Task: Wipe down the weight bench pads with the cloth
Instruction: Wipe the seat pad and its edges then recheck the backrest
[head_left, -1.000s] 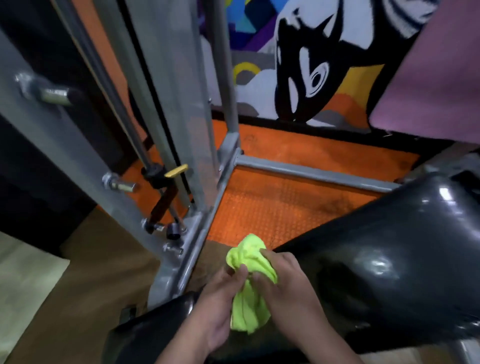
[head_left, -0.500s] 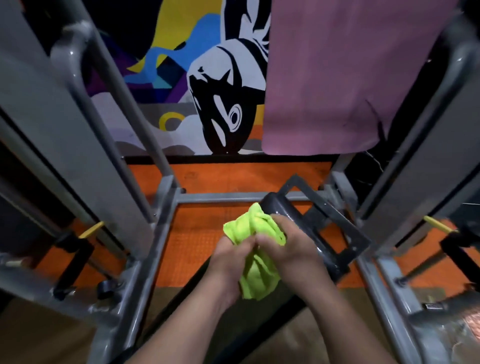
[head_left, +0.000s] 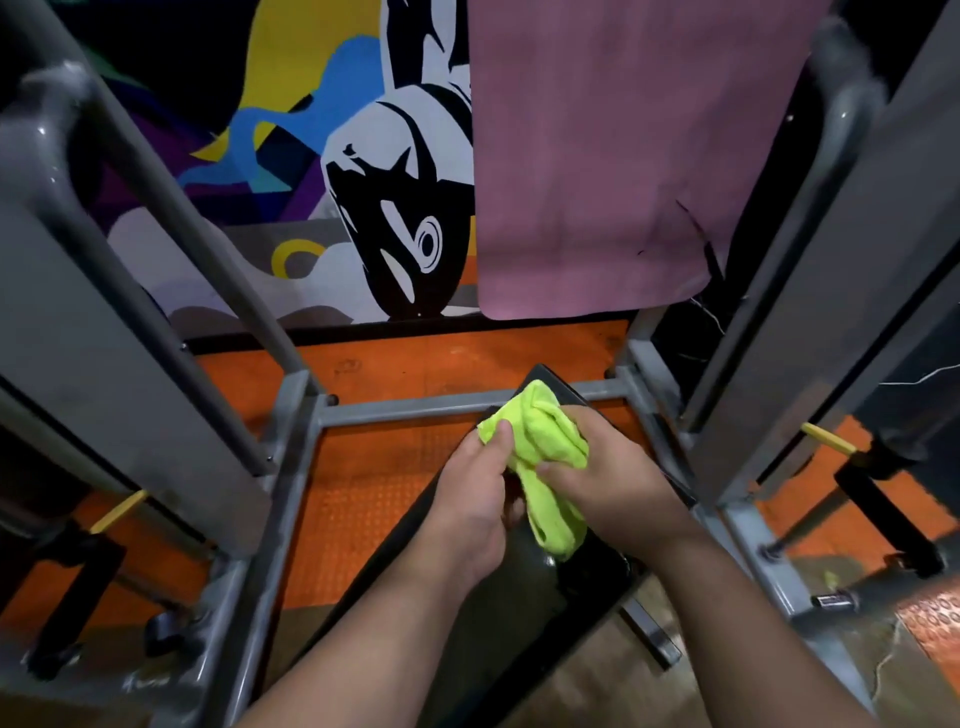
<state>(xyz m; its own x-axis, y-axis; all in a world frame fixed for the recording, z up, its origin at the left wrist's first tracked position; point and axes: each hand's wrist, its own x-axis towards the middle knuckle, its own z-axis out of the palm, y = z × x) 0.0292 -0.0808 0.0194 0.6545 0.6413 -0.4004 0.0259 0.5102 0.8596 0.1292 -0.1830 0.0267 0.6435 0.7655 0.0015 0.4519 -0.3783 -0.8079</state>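
A bunched neon-green cloth (head_left: 540, 452) is held between both hands above the black weight bench pad (head_left: 519, 608), which runs from the lower middle up to a narrow end near the grey cross bar. My left hand (head_left: 475, 506) pinches the cloth's left edge with thumb and fingers. My right hand (head_left: 613, 480) grips its right side, fingers curled round the fabric. The cloth's tail hangs down between my palms toward the pad. Whether the cloth touches the pad I cannot tell.
Grey steel rack uprights (head_left: 130, 332) stand left and right (head_left: 810, 312), joined by a floor cross bar (head_left: 415, 410). Orange studded flooring (head_left: 374, 483) lies under the frame. A pink mat (head_left: 613, 156) hangs ahead beside a painted mural (head_left: 400, 218). Yellow-tipped pins (head_left: 826, 439) stick out.
The view has swung from the left side of the rack to face it squarely. Both hands kept hold of the cloth and shifted right and forward along the pad.
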